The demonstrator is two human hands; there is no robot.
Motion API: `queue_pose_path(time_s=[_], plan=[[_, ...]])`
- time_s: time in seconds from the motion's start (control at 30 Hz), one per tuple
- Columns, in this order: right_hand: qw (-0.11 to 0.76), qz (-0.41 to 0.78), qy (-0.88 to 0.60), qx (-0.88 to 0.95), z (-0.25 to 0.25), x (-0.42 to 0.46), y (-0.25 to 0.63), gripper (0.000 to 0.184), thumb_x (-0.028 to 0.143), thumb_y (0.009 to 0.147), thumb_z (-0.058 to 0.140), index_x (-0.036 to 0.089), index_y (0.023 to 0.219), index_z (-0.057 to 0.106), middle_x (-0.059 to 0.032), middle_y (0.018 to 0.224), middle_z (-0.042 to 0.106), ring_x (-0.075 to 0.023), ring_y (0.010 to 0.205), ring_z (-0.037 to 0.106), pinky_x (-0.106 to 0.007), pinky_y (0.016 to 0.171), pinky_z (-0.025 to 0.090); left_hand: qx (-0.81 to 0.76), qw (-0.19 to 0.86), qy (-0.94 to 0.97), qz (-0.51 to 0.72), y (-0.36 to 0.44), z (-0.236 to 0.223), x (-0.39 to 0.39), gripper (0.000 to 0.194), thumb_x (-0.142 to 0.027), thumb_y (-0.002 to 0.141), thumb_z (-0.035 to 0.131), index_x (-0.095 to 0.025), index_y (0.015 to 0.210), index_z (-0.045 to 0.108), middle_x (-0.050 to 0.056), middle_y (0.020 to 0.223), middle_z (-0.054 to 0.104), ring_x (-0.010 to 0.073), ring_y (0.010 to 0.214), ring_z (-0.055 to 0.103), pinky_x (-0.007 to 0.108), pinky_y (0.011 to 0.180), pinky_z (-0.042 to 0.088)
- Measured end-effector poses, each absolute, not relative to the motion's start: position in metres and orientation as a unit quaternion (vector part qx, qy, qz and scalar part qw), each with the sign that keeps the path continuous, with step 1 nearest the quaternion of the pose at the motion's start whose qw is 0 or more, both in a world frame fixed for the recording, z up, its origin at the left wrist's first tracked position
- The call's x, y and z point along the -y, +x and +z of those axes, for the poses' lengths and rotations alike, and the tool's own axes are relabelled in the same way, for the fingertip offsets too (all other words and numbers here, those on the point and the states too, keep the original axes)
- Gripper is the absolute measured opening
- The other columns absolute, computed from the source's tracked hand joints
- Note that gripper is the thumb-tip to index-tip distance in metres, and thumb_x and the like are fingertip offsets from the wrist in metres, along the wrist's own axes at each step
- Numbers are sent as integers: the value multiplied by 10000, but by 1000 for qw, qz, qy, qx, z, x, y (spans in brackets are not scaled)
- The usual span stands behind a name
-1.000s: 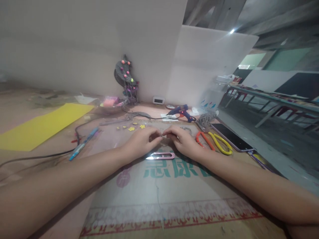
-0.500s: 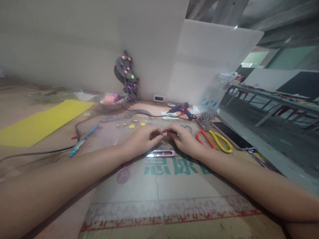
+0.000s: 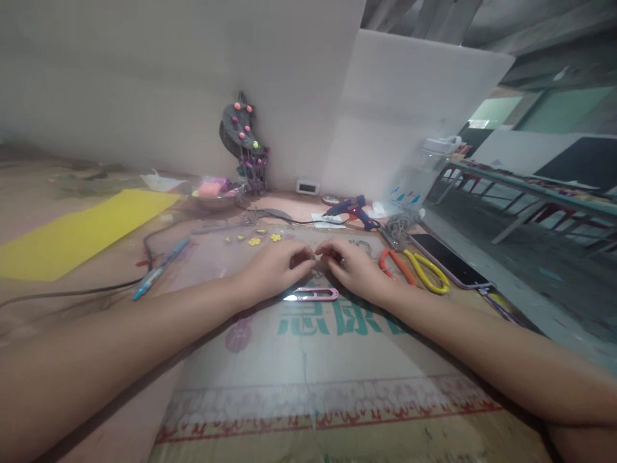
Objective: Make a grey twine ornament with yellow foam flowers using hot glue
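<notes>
My left hand (image 3: 289, 262) and my right hand (image 3: 348, 265) face each other over the middle of the printed sheet (image 3: 347, 360), fingertips almost meeting. Both have fingers curled and closed towards the thumb. Whatever they pinch, if anything, is too small or hidden to make out. Just below them lie pink-handled thread snips (image 3: 315, 294), blades pointing left. Beyond my left hand several small yellow flower pieces (image 3: 254, 242) are scattered. Right of my right hand rest pliers with one orange handle (image 3: 400, 267) and one yellow handle (image 3: 428, 273).
A blue glue gun (image 3: 349, 209) with a red light stands at the back, its cord running left. A phone (image 3: 450, 260) lies at the right edge. Left are a blue pen (image 3: 161, 269) and a yellow sheet (image 3: 81, 235). A grey crescent decoration (image 3: 238, 132) leans on the wall.
The whole view has shifted very slightly upward. Both hands keep nearly the same pose, fingertips close together; the tools on the table have not moved.
</notes>
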State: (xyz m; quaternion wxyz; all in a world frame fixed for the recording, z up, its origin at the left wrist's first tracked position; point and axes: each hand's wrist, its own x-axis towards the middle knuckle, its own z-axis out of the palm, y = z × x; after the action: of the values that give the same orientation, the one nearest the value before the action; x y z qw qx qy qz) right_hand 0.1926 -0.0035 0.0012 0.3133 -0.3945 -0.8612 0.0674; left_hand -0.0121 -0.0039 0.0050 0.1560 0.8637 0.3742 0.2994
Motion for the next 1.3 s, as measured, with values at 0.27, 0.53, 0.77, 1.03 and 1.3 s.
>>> queue_pose_path(time_s=[0.27,0.53,0.77,1.03,1.3], plan=[[282,42,-401,871,4,8,192,216,98,901,356,190,990,530,-54,920,570,-162,793,545,-286,724,433,-364,140,871,298,-12,6,3,194,-303,884,503,-187,835,652,5,767,656,150,710,567,251,613,375],[268,59,-430,860,5,10,190,197,143,896,411,193,1013,561,-42,876,627,-163,757,579,-275,685,431,-361,137,874,295,-12,6,3,202,-317,888,503,-187,846,652,4,768,659,149,705,565,253,605,365],[292,100,-421,853,6,10,191,255,181,941,350,181,1066,573,-32,811,631,-139,649,558,-267,641,426,-366,144,872,291,-12,7,4,172,-287,873,517,-184,856,653,12,787,667,154,722,576,254,619,373],[311,95,-379,867,5,6,194,258,100,889,385,188,1037,577,-12,771,545,-144,695,530,-267,663,431,-350,146,877,293,-13,7,4,168,-274,868,515,-184,848,656,11,773,663,150,703,572,249,609,371],[322,77,-356,874,4,4,194,252,64,861,425,197,1014,575,-49,907,561,-157,797,545,-282,721,450,-354,147,876,294,-13,7,4,174,-281,867,516,-190,864,664,15,793,677,160,729,586,252,620,387]])
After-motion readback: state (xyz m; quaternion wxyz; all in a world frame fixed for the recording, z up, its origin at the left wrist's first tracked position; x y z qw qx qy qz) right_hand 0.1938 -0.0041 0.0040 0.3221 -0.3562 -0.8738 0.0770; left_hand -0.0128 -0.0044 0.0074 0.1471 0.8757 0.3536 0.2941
